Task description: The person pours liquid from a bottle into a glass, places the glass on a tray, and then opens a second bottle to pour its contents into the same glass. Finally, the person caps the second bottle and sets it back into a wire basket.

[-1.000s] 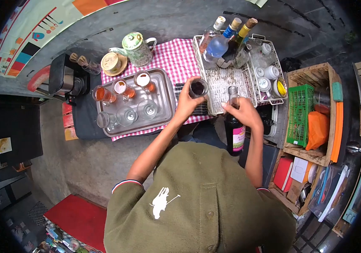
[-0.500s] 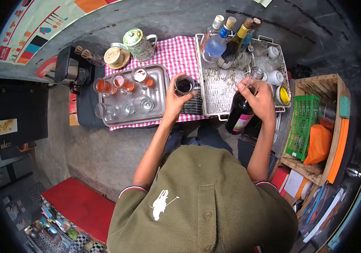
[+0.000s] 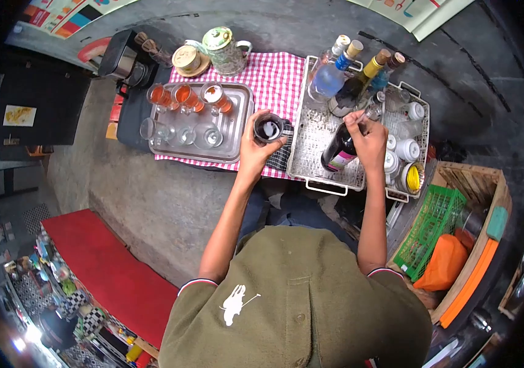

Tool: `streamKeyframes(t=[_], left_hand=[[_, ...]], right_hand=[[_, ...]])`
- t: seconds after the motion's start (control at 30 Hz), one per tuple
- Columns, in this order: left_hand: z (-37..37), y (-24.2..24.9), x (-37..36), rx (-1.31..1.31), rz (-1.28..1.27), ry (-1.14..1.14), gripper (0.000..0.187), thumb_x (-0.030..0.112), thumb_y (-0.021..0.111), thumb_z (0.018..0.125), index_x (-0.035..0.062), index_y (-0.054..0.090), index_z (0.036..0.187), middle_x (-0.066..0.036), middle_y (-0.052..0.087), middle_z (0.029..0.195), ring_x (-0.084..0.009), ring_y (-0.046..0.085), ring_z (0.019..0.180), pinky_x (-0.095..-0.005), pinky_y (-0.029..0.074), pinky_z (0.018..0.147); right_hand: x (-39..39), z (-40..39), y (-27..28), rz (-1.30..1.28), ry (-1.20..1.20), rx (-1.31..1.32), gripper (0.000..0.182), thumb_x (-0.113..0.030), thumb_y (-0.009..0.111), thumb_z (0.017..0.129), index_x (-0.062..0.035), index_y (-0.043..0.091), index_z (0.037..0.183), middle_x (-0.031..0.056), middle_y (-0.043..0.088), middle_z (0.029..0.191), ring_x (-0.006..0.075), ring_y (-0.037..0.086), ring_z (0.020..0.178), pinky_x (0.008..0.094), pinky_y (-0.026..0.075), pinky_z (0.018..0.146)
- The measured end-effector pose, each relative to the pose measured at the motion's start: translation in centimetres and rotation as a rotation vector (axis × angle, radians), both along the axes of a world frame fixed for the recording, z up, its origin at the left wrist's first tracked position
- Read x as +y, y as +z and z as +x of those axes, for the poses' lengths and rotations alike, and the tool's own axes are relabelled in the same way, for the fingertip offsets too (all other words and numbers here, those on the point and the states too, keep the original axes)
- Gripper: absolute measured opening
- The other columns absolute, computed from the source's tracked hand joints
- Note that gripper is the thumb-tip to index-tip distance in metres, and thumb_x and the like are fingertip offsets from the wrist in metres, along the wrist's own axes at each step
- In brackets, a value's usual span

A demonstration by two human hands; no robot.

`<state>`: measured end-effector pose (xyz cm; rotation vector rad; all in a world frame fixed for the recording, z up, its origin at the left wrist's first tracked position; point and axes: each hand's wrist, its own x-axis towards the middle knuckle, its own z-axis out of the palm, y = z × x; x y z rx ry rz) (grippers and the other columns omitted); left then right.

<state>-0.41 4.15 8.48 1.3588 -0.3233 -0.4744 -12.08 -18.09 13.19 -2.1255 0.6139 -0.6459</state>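
My left hand (image 3: 254, 147) is wrapped round a small glass (image 3: 269, 127) of dark liquid, with a pale glint on its surface. It is held over the right end of the checked cloth, by a folded dark cloth (image 3: 279, 158). My right hand (image 3: 366, 140) grips a dark bottle (image 3: 340, 151) by its neck. The bottle leans, its pink label toward me, over the bare part of the white woven tray (image 3: 311, 138). Several corked bottles (image 3: 326, 83) stand at the back of that tray, and white-lidded jars (image 3: 406, 149) line its right side.
On the left, a metal tray (image 3: 230, 147) carries glasses of red drink (image 3: 185, 98) and upturned glasses (image 3: 208, 136). Behind it stand a green patterned teapot (image 3: 225, 55) and a lidded cup (image 3: 187, 59). A wooden crate (image 3: 500, 196) is at right, a red bench (image 3: 106, 264) at lower left.
My right hand has brought the bottle from the tray's front edge in over the tray. The left hand still holds the glass. The whole view has tilted slightly.
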Motion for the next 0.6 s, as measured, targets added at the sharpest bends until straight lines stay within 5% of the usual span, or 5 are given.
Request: streamKeyframes(t=[0.6], left_hand=[[-2.8, -1.0, -1.3, -0.003, -0.022, 0.042, 0.07, -0.008, 0.076, 0.074, 0.0061, 0.046, 0.135, -0.003, 0.055, 0.119, -0.0134, 0.055, 0.111, -0.0284, 0.047, 0.098]], right_hand=[[-0.5, 1.7, -8.1, 0.083, 0.191, -0.059, 0.027, -0.03, 0.076, 0.086, -0.004, 0.071, 0.089, 0.0082, 0.074, 0.077, 0.0181, 0.072, 0.072, 0.0316, 0.054, 0.067]])
